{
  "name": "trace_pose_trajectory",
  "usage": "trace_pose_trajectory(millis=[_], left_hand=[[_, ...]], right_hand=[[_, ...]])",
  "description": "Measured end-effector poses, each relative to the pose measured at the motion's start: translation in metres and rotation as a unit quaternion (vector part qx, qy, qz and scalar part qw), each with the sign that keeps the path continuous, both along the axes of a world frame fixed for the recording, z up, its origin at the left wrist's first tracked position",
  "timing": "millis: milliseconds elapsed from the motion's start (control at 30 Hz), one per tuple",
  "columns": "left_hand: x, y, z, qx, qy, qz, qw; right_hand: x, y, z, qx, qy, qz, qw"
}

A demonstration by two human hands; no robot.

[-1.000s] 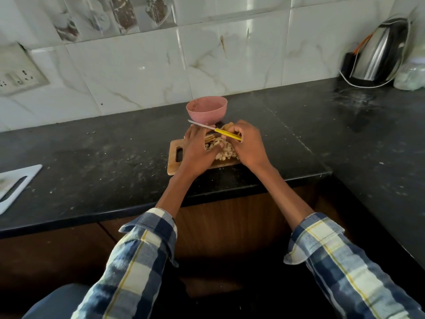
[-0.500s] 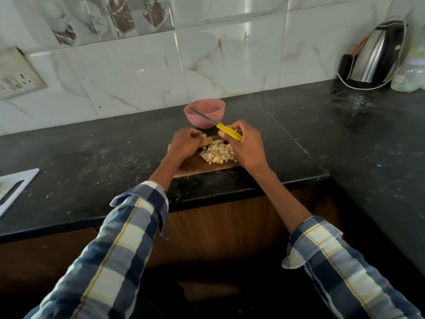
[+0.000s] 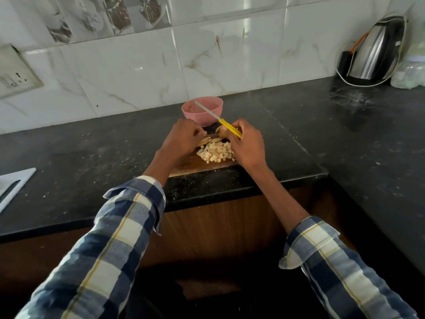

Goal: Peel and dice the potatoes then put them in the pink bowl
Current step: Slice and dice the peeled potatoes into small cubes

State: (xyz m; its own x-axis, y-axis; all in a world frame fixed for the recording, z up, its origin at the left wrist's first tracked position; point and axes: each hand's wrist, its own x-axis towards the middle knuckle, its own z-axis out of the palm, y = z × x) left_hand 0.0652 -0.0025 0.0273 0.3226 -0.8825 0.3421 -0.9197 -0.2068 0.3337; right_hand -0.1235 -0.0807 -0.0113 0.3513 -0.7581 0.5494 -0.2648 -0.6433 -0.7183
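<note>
Gripping a yellow-handled knife (image 3: 230, 128), the right hand (image 3: 247, 146) has raised it, so the blade now points up-left across the pink bowl (image 3: 203, 110). The left hand (image 3: 184, 139), which lay flat on the wooden cutting board (image 3: 195, 165) a second ago, is now curled over potato slices (image 3: 208, 141); whether it pinches them is unclear. Diced potato (image 3: 217, 153) sits piled on the board at the counter (image 3: 92, 162) edge.

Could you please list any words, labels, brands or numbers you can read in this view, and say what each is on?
None can be read.
Knife: no marking visible on its yellow handle.
Kettle: no legible label.
Pink bowl: plain.
Decorated wall tiles: pictures only, blurred.
</note>
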Motion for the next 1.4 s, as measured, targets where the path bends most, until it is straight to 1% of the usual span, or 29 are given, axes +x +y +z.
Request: trace_pose_trajectory(millis=[100,167,233,300,400,467,500,567,667,733,800,900,1033,1100,1167,1267,1400], left_hand=[[-0.005,0.003,-0.004,-0.055,0.02,0.027,0.998],[-0.005,0.007,-0.005,-0.11,0.046,0.067,0.991],[-0.005,0.012,-0.004,-0.178,0.081,0.116,0.974],[-0.005,0.021,-0.003,-0.233,0.114,0.145,0.955],[-0.007,0.037,-0.005,-0.272,0.191,0.166,0.929],[-0.011,0.048,-0.009,-0.255,0.255,0.169,0.917],[-0.014,0.054,-0.012,-0.234,0.273,0.169,0.918],[-0.018,0.065,-0.02,-0.203,0.282,0.164,0.923],[-0.019,0.077,-0.028,-0.177,0.247,0.147,0.941],[-0.016,0.081,-0.03,-0.157,0.213,0.134,0.955],[-0.015,0.085,-0.033,-0.153,0.189,0.118,0.963],[-0.012,0.089,-0.037,-0.159,0.156,0.101,0.97],[-0.007,0.095,-0.044,-0.157,0.186,0.042,0.969],[-0.006,0.095,-0.047,-0.14,0.173,0.021,0.975],[-0.005,0.094,-0.048,-0.134,0.157,0.022,0.978],[-0.005,0.095,-0.049,-0.149,0.166,0.023,0.975],[-0.006,0.095,-0.048,-0.146,0.165,0.021,0.975]], right_hand=[[-0.002,0.002,0.001,-0.005,0.007,0.001,1.0],[-0.002,0.003,0.002,-0.006,0.014,0.001,1.0],[-0.003,0.003,0.003,-0.007,0.018,-0.001,1.0],[-0.002,0.004,0.004,-0.008,0.01,0.0,1.0],[-0.001,0.004,0.002,-0.001,-0.021,0.011,1.0],[-0.003,0.006,0.004,0.0,-0.041,0.023,0.999],[-0.004,0.01,0.005,-0.006,-0.045,0.03,0.998],[-0.005,0.019,0.01,-0.026,-0.036,0.041,0.998],[-0.004,0.04,0.012,-0.044,0.003,0.067,0.997],[-0.001,0.059,0.012,-0.053,0.047,0.076,0.995],[0.001,0.077,0.013,-0.084,0.088,0.06,0.991],[0.001,0.095,0.019,-0.117,0.138,0.002,0.983],[-0.005,0.104,0.031,-0.145,0.2,-0.039,0.968],[-0.009,0.108,0.035,-0.161,0.223,-0.055,0.96],[-0.011,0.112,0.037,-0.172,0.228,-0.061,0.956],[-0.012,0.116,0.036,-0.182,0.242,-0.059,0.951],[-0.009,0.118,0.035,-0.175,0.258,-0.053,0.949]])
